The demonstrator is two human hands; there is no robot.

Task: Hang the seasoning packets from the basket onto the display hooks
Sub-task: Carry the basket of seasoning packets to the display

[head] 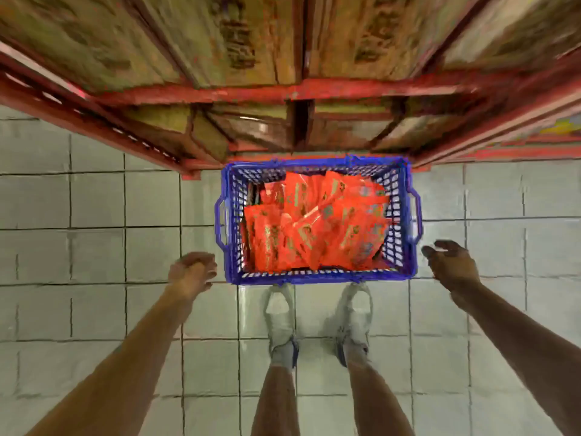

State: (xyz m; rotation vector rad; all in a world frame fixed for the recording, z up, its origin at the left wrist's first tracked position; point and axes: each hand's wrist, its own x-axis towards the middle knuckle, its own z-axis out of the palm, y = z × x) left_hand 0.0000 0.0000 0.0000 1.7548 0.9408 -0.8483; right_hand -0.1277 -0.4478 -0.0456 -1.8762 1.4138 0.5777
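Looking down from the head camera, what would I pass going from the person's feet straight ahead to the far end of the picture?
White shoes on the tiled floor → blue basket full of red seasoning packets → red shelf rail → cardboard boxes on the shelving.

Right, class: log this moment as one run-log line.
stage: pre-pick | basket: on floor, full of packets | left hand: empty, beside basket | right hand: empty, beside basket
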